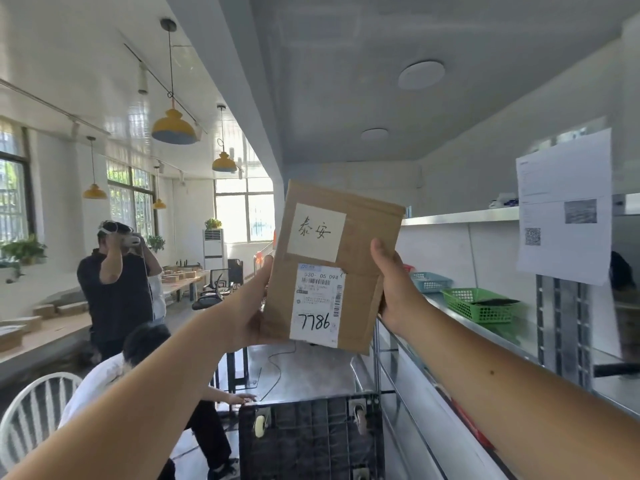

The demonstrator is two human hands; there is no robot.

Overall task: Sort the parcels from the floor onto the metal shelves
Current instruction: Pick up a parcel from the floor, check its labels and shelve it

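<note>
A flat brown cardboard parcel [360,244] is held up in front of me at head height, upright and slightly tilted. It carries a white note with handwritten characters and a shipping label marked 7786. My left hand [251,306] grips its lower left edge. My right hand [391,289] grips its right edge. The metal shelves [485,336] run along the right wall, just right of the parcel.
On the shelf stand a green basket [479,304] and a blue basket [431,281]. A printed sheet [564,206] hangs on the shelf post. An upturned black wheeled cart [311,441] lies below. One person crouches [114,368] at lower left, another stands [117,289] behind. A white chair [31,414] is at left.
</note>
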